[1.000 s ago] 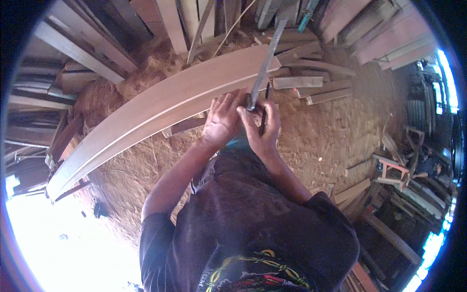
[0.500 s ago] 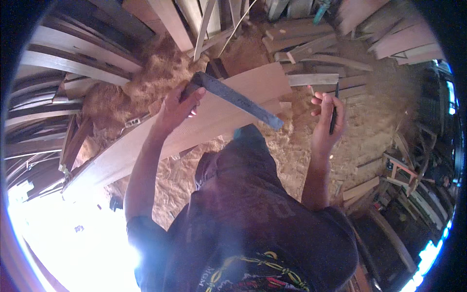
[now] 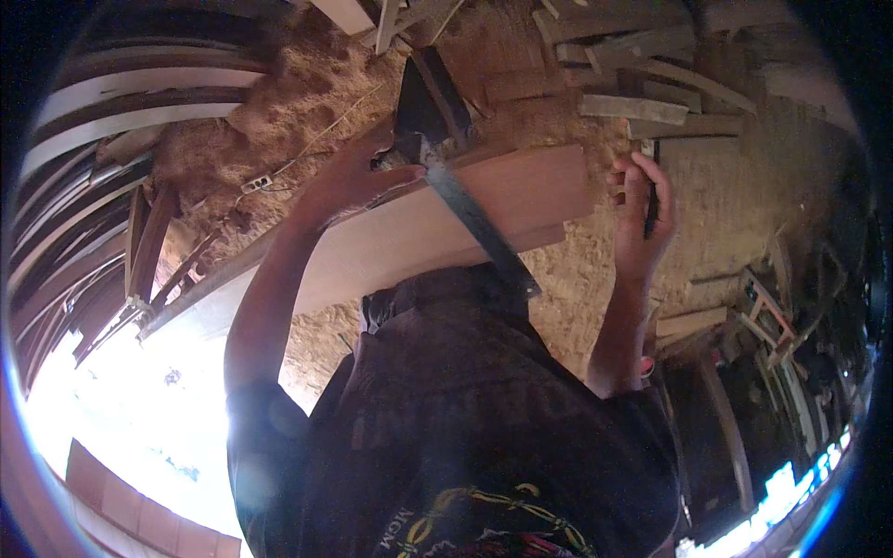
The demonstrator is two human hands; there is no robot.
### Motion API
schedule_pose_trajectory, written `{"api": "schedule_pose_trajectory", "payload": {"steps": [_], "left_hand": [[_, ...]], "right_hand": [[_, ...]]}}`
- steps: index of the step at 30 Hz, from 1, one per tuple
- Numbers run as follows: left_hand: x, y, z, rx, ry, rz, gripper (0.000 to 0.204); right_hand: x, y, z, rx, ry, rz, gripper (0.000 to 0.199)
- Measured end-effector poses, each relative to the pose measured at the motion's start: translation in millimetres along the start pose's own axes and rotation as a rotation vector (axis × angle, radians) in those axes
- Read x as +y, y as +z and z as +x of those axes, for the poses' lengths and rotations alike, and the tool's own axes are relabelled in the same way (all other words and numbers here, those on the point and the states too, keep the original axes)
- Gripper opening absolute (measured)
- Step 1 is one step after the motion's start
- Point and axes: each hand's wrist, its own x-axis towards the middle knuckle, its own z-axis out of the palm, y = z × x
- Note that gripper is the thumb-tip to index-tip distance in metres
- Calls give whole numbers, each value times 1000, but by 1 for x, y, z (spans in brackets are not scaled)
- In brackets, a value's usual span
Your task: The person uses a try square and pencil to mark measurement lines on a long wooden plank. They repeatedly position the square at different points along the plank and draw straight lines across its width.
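A wide pale wooden board (image 3: 372, 256) lies slantwise in front of my body. Across its right part rests the long grey blade of a carpenter's square (image 3: 474, 225), its near end reaching past the board's near edge. My left hand (image 3: 349, 181) grips the square's far end at the board's far edge, thumb against the blade and part of the fingers in shadow. To the right of the board, my right hand (image 3: 642, 200) is raised and closed around a slim dark pen-like marker (image 3: 652, 216). A small orange-tipped thing by its fingertips is too small to name.
Curved wooden pieces (image 3: 139, 102) are stacked at the left, and offcuts (image 3: 633, 109) lie at the far right. Sawdust (image 3: 307, 84) covers the ground. A white socket strip (image 3: 257, 184) with a cord lies beyond the board. A dark triangular object (image 3: 428, 98) stands past its far edge.
The square has come down from above the board onto it, its blade swinging to point more toward me. My right hand has shifted slightly right, still holding the marker. My view has tilted.
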Motion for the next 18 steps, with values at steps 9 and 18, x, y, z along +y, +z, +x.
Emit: {"api": "schedule_pose_trajectory", "payload": {"steps": [9,18], "left_hand": [[9,-1,6,-232,128,-73,75],[-6,-17,-10,-310,22,-37,60]], "right_hand": [[-12,32,-54,99,53,-148,35],[-14,57,-53,-27,-24,-256,35]]}}
